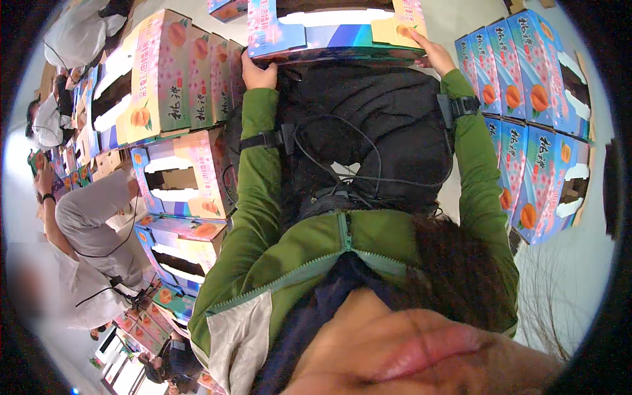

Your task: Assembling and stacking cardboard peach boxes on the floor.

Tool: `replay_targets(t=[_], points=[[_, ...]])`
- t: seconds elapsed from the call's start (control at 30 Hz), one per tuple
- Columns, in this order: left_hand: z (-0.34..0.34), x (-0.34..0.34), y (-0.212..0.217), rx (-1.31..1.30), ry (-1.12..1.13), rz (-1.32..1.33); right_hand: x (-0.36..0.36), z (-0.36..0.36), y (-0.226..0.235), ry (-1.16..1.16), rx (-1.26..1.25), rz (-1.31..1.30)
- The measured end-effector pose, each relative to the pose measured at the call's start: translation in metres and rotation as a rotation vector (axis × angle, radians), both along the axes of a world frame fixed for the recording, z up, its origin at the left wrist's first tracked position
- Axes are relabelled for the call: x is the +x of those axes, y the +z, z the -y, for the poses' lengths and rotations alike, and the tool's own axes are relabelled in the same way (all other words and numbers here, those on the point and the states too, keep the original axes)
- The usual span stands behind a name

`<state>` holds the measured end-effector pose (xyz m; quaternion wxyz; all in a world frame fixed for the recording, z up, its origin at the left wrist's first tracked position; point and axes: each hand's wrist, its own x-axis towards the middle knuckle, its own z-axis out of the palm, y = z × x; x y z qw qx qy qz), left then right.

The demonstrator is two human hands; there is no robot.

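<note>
A colourful cardboard fruit box [332,38], pink, blue and yellow with printed peaches, lies in front of me above my knees. Its top has a wide cut-out with a dark inside. My left hand [260,72] is closed on the near left corner, thumb against the side and the other fingers partly hidden. At the right end, my right hand [436,55] grips the edge, one finger stretched along the printed face and the others curled beneath. Black straps with small devices circle both my green sleeves.
Stacked blue fruit boxes [540,99] stand to my right. More boxes [158,79], yellow and pink, are piled at my left, with others [178,178] below. A seated person in grey trousers [99,210] works farther left. Black cables [375,164] cross my lap.
</note>
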<state>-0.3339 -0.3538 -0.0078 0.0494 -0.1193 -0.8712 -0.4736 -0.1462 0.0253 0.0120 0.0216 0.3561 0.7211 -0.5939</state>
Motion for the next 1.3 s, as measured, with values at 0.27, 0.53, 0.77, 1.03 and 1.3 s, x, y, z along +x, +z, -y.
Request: replay_targets(t=[0.27, 0.53, 0.77, 1.03, 1.3], points=[[-0.001, -0.003, -0.004, 0.001, 0.011, 0.022, 0.001, 0.000, 0.002, 0.023, -0.015, 0.026], [0.002, -0.002, -0.006, 0.057, -0.083, -0.026, 0.001, 0.007, 0.010, 0.053, 0.023, 0.001], [-0.002, 0.005, -0.010, -0.051, 0.054, 0.157, 0.003, 0.013, 0.011, -0.018, -0.128, 0.090], [0.007, 0.003, -0.011, -0.067, 0.053, 0.290, -0.001, -0.009, -0.012, 0.091, -0.094, 0.109], [0.010, 0.000, -0.011, -0.139, -0.020, 0.342, 0.005, -0.006, -0.013, 0.071, -0.050, 0.017]])
